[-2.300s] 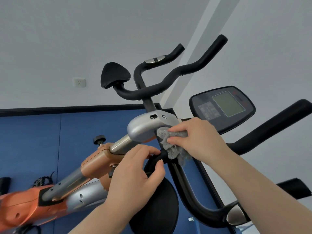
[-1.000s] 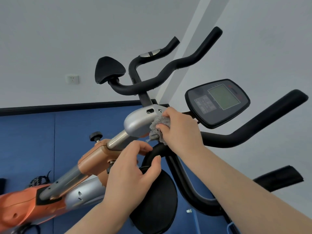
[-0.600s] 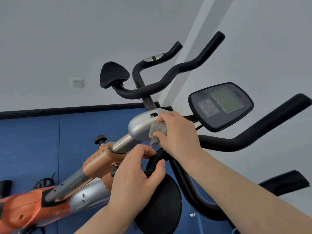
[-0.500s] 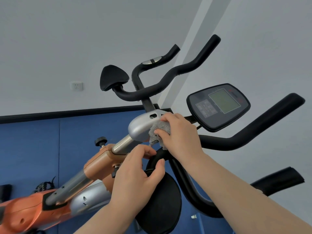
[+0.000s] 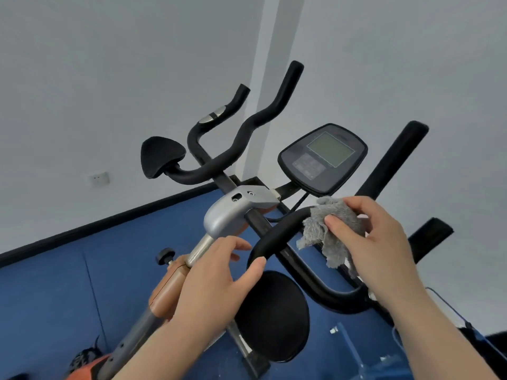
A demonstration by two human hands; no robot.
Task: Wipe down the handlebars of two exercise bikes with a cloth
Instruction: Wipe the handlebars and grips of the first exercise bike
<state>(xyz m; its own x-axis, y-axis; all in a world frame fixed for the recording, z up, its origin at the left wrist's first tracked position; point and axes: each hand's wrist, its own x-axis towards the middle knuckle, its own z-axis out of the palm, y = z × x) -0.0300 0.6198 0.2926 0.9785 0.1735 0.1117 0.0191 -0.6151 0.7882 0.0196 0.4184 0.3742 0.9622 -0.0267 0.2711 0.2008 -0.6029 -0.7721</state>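
The near bike's black handlebar [image 5: 277, 234] loops in front of me below its console [image 5: 323, 157]. My right hand [image 5: 384, 248] grips a grey cloth [image 5: 315, 234] and presses it over the bar just right of the bend; loose cloth hangs below. My left hand [image 5: 214, 275] holds the bar's lower bend loosely, thumb tip on the bar and fingers curled beside it. The far bike's black handlebar [image 5: 247, 124] rises behind, untouched.
A silver stem housing [image 5: 227, 215] and orange frame [image 5: 167, 286] run down to the left. A round black pad [image 5: 274, 316] sits under my hands, another pad [image 5: 162, 156] at the far bar's left end. White walls and blue floor mats surround the bikes.
My right hand has carried the cloth from beside the silver housing rightward onto the handlebar's bend. My left hand's grip on the bar has loosened. The view has tilted.
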